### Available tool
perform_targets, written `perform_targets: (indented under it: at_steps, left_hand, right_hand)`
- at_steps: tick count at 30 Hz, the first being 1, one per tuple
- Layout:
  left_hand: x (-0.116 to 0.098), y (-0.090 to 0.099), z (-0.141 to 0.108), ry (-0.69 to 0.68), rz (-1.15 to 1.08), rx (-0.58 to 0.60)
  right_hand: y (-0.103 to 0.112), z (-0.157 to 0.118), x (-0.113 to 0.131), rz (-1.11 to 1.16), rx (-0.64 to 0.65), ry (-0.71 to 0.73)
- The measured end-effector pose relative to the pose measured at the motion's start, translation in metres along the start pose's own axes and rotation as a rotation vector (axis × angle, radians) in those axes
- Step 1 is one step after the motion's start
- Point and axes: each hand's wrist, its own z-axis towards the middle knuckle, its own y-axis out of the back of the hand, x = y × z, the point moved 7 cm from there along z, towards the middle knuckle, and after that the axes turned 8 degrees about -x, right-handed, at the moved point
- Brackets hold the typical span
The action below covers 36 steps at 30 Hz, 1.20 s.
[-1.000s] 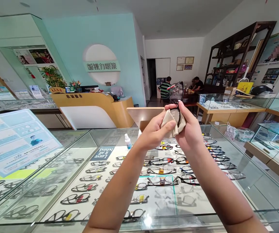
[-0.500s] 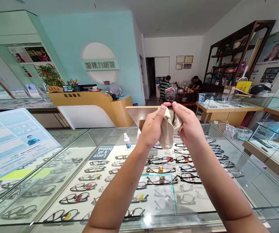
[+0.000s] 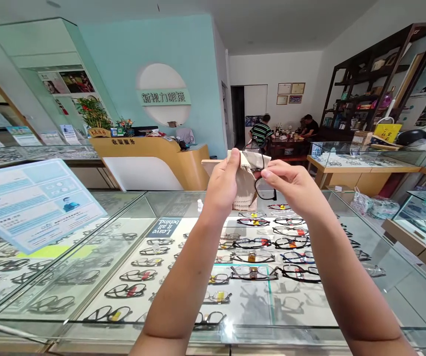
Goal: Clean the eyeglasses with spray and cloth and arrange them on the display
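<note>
Head view: the left hand (image 3: 221, 185) is closed on a beige fabric cloth with a zigzag edge (image 3: 245, 192), thumb pointing up along it. The right hand (image 3: 295, 185) is narrowed to a pinch on the frame of black-rimmed eyeglasses with clear lenses (image 3: 265, 189). The eyeglasses are located between the hands, above a glass display case (image 3: 372, 291).
Surroundings, left to right: a pale-blue printed sign (image 3: 46, 205) stands tilted; a small white bottle (image 3: 199, 205) is partly covered by the left hand; rows of spectacle frames (image 3: 253, 243) lie in the case, partly blocked by the forearms.
The cloth hides part of the upper lens. Eyeglasses' long axis: steep, lower end leaning right, its lens exposed; facing direction cannot be determined
</note>
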Motion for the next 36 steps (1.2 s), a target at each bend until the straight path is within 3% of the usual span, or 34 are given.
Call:
perform_targets:
  at_steps: [4, 8, 12, 20, 31, 36]
  left_hand:
    - [0.001, 0.003, 0.004, 0.051, -0.004, 0.063]
    - [0.004, 0.011, 0.008, 0.061, -0.018, 0.026]
    - [0.003, 0.006, 0.005, 0.084, -0.013, 0.095]
    - [-0.004, 0.005, 0.004, -0.018, -0.016, 0.098]
    - [-0.001, -0.007, -0.002, 0.02, -0.021, 0.195]
    - [-0.004, -0.006, -0.002, -0.026, -0.053, 0.141]
  right_hand:
    - [0.0, -0.001, 0.002, -0.058, -0.023, 0.038]
    - [-0.001, 0.0, 0.003, -0.096, -0.01, 0.046]
    - [-0.002, 0.001, 0.0, -0.047, 0.044, 0.036]
    - [0.001, 0.002, -0.003, -0.027, 0.149, 0.006]
    - [0.008, 0.005, -0.011, 0.069, 0.049, -0.023]
    - [0.004, 0.003, -0.008, 0.065, 0.078, -0.029]
